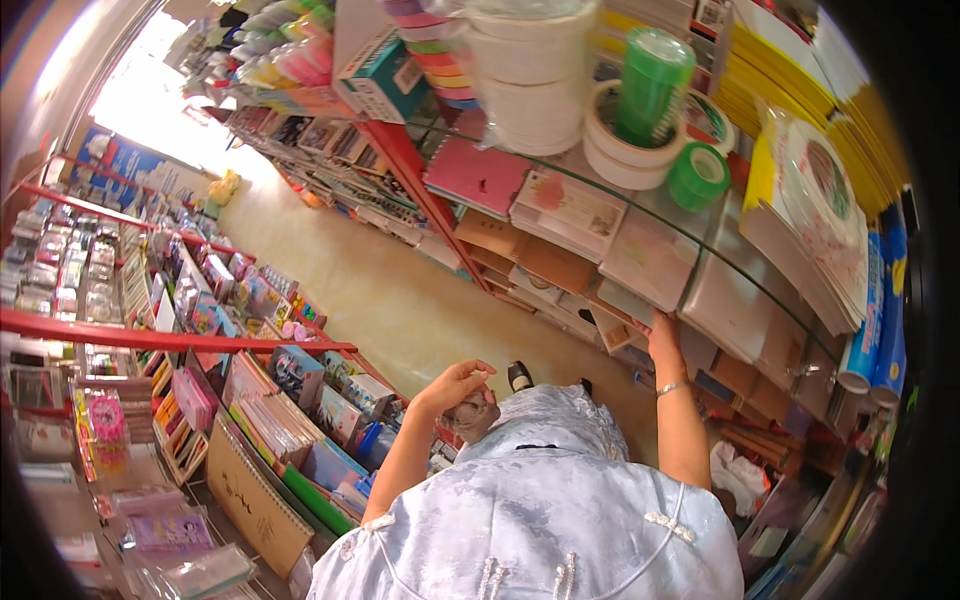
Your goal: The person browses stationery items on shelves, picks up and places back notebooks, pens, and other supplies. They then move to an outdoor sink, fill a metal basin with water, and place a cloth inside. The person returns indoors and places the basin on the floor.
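My left hand [452,384] is held in front of my lap with its fingers curled. A crumpled grey-brown cloth [472,418] sits against its palm and hangs beneath the fingers. To the right, my right hand [661,339] reaches in below the glass shelf [559,166]. Its fingers touch the front edge of a flat, pale item [626,300] there, and their tips are partly hidden. Above that hand lies a pale stack of notebooks or paper [649,259]. A clear-covered stack [739,289] is to its right.
White tape rolls [536,82], green tape rolls [699,176] and a teal box [384,75] stand on the shelf unit. Blue tubes [862,315] rise at the right. A red-railed display [172,341] with packaged goods and a spiral notebook [255,491] lines the left. A pale aisle floor [352,292] runs between.
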Demonstrator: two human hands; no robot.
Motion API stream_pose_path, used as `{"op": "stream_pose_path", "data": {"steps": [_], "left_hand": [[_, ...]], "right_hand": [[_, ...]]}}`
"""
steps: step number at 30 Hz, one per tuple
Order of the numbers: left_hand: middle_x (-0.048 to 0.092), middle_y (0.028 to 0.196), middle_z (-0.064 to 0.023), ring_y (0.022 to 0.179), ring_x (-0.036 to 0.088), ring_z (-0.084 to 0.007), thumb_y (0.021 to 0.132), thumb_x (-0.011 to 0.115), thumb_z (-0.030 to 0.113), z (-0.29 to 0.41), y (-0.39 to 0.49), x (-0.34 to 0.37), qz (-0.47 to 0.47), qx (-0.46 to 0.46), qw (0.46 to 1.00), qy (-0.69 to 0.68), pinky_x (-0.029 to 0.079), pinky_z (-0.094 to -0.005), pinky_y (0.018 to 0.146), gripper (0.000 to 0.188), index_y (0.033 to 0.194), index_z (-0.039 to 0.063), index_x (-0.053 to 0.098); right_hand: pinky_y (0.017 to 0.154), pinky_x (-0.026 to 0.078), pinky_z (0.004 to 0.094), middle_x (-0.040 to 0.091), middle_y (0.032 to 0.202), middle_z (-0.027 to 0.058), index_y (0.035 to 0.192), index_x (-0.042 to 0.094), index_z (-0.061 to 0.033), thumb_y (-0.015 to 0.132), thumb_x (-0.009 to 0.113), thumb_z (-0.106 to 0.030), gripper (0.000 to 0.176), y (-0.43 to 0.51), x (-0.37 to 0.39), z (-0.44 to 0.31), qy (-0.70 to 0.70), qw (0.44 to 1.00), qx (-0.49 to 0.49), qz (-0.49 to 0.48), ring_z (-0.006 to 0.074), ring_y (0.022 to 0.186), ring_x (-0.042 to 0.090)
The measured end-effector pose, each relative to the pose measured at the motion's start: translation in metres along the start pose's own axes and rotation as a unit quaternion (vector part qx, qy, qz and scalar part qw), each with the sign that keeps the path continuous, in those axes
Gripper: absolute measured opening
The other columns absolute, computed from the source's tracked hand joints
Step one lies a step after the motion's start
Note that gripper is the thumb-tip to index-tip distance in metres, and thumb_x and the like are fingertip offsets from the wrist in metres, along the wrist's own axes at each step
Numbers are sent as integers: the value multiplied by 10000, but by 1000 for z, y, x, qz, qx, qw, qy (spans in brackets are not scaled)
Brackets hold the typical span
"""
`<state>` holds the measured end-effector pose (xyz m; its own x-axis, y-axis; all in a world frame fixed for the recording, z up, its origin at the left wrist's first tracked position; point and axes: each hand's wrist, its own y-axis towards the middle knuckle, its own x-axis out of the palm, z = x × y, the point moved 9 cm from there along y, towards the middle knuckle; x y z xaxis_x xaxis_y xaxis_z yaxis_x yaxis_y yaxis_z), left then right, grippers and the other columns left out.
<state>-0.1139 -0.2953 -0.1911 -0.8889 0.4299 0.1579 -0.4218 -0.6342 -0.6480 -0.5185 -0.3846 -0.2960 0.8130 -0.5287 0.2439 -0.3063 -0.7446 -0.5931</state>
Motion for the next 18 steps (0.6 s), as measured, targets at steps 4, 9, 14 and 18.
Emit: {"op": "stream_pose_path", "data": {"steps": [4,9,14,18], "left_hand": [[677,822,-88,811,618,-119,1014,476,231,-4,-3,-5,1,3,1000,-11,470,-248,779,282,1203,25,518],[682,832,-90,826,615,-120,1013,481,244,-9,-3,-8,0,-3,999,-33,464,-241,785,294,1205,24,518],[683,840,-88,854,610,-118,1013,483,262,-11,-5,-11,-2,9,1000,-26,457,-252,818,306,1206,27,520],[684,844,-82,867,607,-115,1009,494,267,-12,-9,-17,13,5,1000,-10,456,-260,832,311,1202,25,521]], "right_hand": [[739,562,377,542,1244,76,1309,446,-129,951,550,-150,373,2,-5,1,-36,998,11,54,246,1012,592],[715,567,385,514,1277,93,1344,408,-137,940,562,-139,432,-3,-2,-7,-95,993,-1,74,261,1016,585],[700,567,379,511,1281,131,1341,428,-98,940,556,-131,422,-8,3,-18,-156,984,-17,83,258,1028,584],[699,573,371,575,1195,209,1251,496,42,895,584,-100,393,-20,-1,-31,-268,955,-89,90,301,930,638]]}}
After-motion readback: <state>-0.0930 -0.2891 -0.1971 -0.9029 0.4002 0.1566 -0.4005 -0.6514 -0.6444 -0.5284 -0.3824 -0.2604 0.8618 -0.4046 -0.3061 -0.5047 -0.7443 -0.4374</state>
